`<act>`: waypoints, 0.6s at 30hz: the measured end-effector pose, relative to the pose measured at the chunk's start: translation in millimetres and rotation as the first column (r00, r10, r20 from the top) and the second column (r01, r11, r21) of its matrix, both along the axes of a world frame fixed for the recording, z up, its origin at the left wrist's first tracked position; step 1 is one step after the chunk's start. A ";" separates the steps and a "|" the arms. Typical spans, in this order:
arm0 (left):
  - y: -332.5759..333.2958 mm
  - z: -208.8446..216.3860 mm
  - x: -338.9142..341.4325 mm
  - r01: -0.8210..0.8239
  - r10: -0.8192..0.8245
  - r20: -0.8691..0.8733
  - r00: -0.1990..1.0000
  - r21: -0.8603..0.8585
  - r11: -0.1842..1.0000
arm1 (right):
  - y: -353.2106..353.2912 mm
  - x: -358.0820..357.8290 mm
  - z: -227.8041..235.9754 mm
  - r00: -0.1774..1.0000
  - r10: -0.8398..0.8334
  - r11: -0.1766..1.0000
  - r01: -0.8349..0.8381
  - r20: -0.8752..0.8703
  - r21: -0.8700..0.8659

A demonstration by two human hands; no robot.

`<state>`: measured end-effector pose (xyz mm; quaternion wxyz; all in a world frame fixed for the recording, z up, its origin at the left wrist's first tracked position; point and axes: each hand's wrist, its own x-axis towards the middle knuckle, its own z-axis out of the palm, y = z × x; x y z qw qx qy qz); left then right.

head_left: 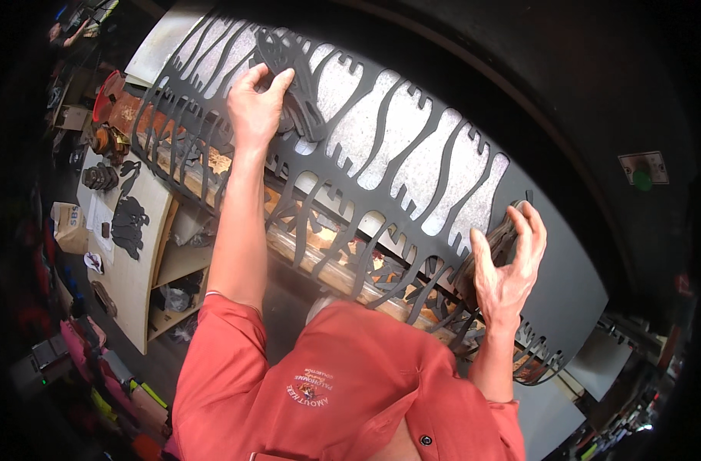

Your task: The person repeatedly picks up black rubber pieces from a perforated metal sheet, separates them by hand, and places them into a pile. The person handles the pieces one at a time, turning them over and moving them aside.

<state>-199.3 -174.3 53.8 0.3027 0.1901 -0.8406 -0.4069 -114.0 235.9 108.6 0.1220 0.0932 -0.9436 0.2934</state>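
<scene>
A dark sheet [565, 253] with long sole-shaped cutouts lies across a pale work surface [400, 115] in front of me. My left hand [257, 107] is over its far left part, thumb and forefinger apart. Just beyond those fingers is a loose heap of dark cut pieces [297, 84]; I see nothing held. At the sheet's right part, my right hand [513, 269] curves its thumb and fingers around a brown, elongated block [502, 240] that looks like a cutting die. The palm covers part of this block.
A dark machine beam with a green button [641, 178] spans the far side. Strips of the cut sheet hang over the wooden near edge [312, 257], above scraps. To the left stands a wooden shelf table [147, 261] bearing dark pieces [128, 227] and a paper bag [69, 227].
</scene>
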 end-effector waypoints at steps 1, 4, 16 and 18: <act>-7.7 -9.8 -5.6 -0.099 0.149 0.101 0.984 -0.383 0.919 | 3.1 8.0 -4.9 1.000 -0.001 1.000 0.001 0.006 0.023; -21.4 -30.9 -15.7 -0.107 0.154 0.111 0.982 -0.349 0.931 | 2.6 28.0 -26.6 0.989 -0.056 0.998 0.056 0.135 0.002; -17.3 -28.8 -31.7 0.046 -0.019 0.139 0.990 -0.196 0.980 | 44.8 30.0 -6.4 0.947 0.315 0.949 -0.316 -0.062 -0.002; 9.1 -12.9 -18.7 -0.023 0.034 0.040 0.999 -0.234 0.972 | 58.7 30.7 0.6 0.919 0.390 0.916 -0.382 -0.050 0.124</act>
